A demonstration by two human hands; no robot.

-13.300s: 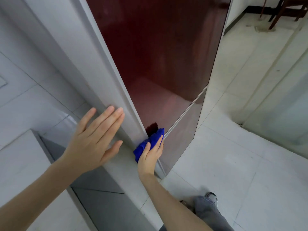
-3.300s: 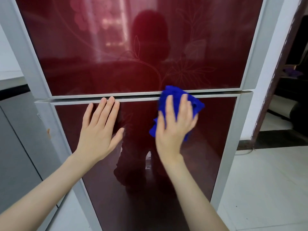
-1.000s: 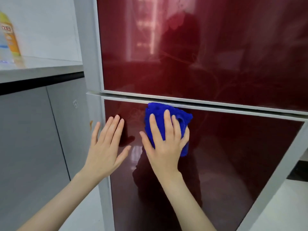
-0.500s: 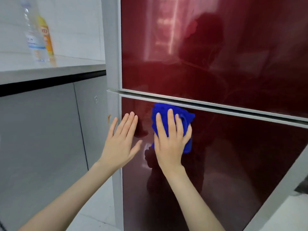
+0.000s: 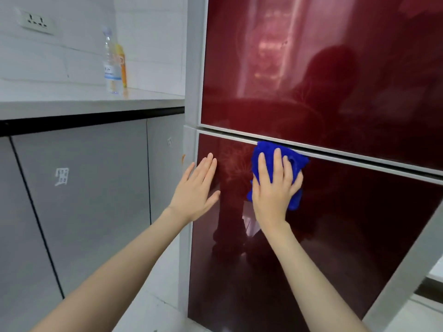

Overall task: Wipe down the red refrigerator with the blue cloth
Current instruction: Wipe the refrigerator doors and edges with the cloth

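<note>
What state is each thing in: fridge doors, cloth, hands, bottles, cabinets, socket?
Upper refrigerator door: closed.
Lower refrigerator door: closed.
Blue cloth: bunched, pressed against lower door near its top.
Right hand: fingers straight, pressing cloth.
Left hand: flat at lower door's left edge.
Clear bottle: upright on counter.
Orange bottle: upright behind it.
Cabinet doors: closed.
Wall socket: nothing plugged in.

We see the glossy red refrigerator (image 5: 335, 80) standing upright, with the bunched blue cloth (image 5: 298, 162) flat against its lower door's top edge.

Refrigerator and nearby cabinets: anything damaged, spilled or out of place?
Only a small orange mark on the grey left edge of the refrigerator, beside the left hand; its cause is unclear. Nothing else stands out.
</note>
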